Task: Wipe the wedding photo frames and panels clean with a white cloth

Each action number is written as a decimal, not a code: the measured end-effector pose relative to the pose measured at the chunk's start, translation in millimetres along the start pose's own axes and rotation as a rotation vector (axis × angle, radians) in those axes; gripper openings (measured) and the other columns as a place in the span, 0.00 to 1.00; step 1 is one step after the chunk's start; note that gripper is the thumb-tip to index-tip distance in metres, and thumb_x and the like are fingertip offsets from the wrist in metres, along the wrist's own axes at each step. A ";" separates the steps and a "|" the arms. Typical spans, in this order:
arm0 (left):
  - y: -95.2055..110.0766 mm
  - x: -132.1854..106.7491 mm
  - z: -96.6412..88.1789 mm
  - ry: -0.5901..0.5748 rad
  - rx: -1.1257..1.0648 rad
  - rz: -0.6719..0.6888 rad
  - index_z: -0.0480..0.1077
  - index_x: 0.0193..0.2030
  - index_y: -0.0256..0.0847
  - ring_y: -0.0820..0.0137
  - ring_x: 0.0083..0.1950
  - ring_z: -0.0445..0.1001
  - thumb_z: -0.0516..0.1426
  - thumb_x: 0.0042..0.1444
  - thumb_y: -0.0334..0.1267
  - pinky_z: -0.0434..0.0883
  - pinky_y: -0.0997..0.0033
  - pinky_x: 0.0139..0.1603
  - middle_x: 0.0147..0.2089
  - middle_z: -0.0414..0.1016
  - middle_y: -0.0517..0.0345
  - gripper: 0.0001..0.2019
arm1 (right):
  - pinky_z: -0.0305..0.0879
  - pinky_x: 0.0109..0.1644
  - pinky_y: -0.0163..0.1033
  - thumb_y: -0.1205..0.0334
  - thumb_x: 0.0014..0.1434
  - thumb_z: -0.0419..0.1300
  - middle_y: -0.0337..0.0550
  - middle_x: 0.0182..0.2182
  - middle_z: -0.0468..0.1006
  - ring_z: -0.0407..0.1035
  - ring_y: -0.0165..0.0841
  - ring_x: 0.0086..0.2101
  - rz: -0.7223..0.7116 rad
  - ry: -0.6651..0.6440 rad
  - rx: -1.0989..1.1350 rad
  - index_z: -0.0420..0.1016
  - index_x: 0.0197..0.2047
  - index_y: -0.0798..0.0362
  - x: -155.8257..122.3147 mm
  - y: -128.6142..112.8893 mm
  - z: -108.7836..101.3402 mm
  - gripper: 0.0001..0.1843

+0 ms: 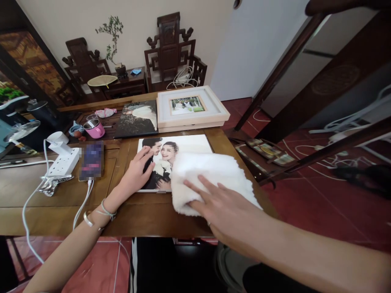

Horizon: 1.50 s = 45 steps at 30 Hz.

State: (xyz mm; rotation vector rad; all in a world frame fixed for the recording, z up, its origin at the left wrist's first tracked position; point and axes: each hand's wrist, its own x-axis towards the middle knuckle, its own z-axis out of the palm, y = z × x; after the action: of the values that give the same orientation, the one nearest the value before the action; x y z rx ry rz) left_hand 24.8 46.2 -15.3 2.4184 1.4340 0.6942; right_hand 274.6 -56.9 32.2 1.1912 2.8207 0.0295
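Observation:
A photo panel [189,143] showing two people lies flat on the wooden table in front of me. My left hand [137,173] rests on its left side, fingers stretched out over the picture. A folded white towel [210,167] covers the panel's right part and hangs over onto the table. My right hand [214,199] presses on this towel with some fingers spread across the top, and part of the hand is tucked at its fold. What lies beneath the towel is hidden.
Behind the panel are a framed photo [195,122] and a dark photo panel [137,124]. To the left, a phone [91,160] on a cable, a white power strip [65,162] and a pink mug [94,129] stand on the table [122,215]. A dark wooden chair [293,162] stands right.

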 end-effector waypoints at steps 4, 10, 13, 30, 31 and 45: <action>0.9 -0.2 -0.1 0.004 0.001 -0.001 0.66 0.61 0.36 0.58 0.71 0.56 0.49 0.65 0.41 0.57 0.49 0.70 0.69 0.60 0.41 0.21 | 0.71 0.50 0.63 0.71 0.49 0.62 0.54 0.65 0.61 0.58 0.63 0.61 -0.065 0.022 0.059 0.78 0.51 0.51 3.2 -3.4 0.8 0.25; 1.7 -1.5 -1.6 -0.012 0.019 -0.009 0.66 0.62 0.33 0.59 0.72 0.56 0.49 0.66 0.41 0.55 0.53 0.71 0.69 0.60 0.40 0.21 | 0.66 0.57 0.62 0.79 0.48 0.55 0.50 0.65 0.62 0.54 0.55 0.64 -0.082 0.066 0.056 0.77 0.52 0.53 22.5 36.4 1.4 0.29; 0.4 -1.8 -1.9 -0.021 0.024 -0.003 0.65 0.62 0.35 0.59 0.72 0.55 0.49 0.66 0.41 0.55 0.51 0.71 0.69 0.60 0.41 0.21 | 0.66 0.58 0.61 0.80 0.47 0.54 0.52 0.66 0.62 0.54 0.55 0.64 -0.046 0.093 0.042 0.77 0.51 0.55 30.2 61.6 8.4 0.28; -1.3 -3.2 0.6 -0.033 0.023 -0.009 0.62 0.64 0.39 0.57 0.73 0.53 0.47 0.66 0.41 0.57 0.47 0.69 0.70 0.57 0.42 0.21 | 0.58 0.59 0.69 0.78 0.44 0.55 0.57 0.68 0.54 0.45 0.61 0.66 0.013 0.207 -0.053 0.74 0.52 0.58 24.1 64.4 35.2 0.30; -1.5 -3.2 0.7 -0.035 0.025 -0.012 0.62 0.64 0.39 0.57 0.73 0.52 0.47 0.66 0.41 0.57 0.46 0.69 0.70 0.57 0.42 0.21 | 0.58 0.59 0.68 0.78 0.44 0.55 0.58 0.68 0.54 0.45 0.62 0.66 0.014 0.201 -0.057 0.74 0.52 0.58 23.7 63.5 34.8 0.30; -1.6 -2.7 0.7 -0.039 0.033 -0.002 0.62 0.64 0.38 0.57 0.73 0.53 0.47 0.66 0.42 0.56 0.47 0.70 0.70 0.58 0.42 0.22 | 0.57 0.61 0.65 0.79 0.47 0.55 0.52 0.67 0.58 0.50 0.55 0.65 -0.068 0.210 -0.002 0.76 0.50 0.53 14.8 46.1 26.7 0.28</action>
State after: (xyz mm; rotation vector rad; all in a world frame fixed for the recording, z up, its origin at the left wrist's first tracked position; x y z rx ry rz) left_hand 22.8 44.6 -17.3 2.4409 1.4437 0.6247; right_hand 299.4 -14.5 6.9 1.1540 3.0385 0.1631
